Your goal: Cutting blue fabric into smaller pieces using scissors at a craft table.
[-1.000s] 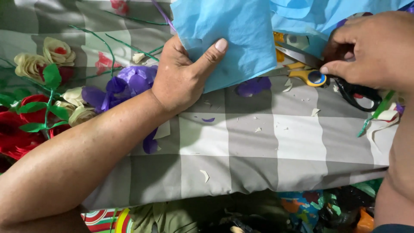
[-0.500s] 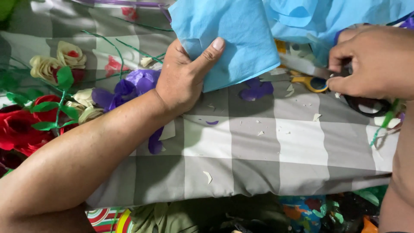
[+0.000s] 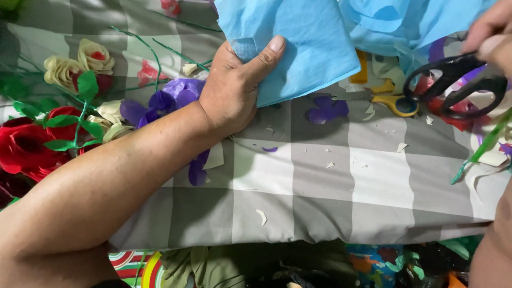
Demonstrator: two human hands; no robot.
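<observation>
The left hand (image 3: 234, 93) is pinching the folded blue tissue paper (image 3: 290, 45) between thumb and closed fingers, keeping it lifted over the grey checked cloth (image 3: 320, 197), probably so its edge stays free. The right hand (image 3: 493, 32) is gripping black scissors (image 3: 453, 88) just beside the paper.

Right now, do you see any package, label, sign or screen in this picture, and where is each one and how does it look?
None that can be told. The checked cloth holds only light blue paper in the left hand, paper flowers and black scissors in the right hand.
</observation>
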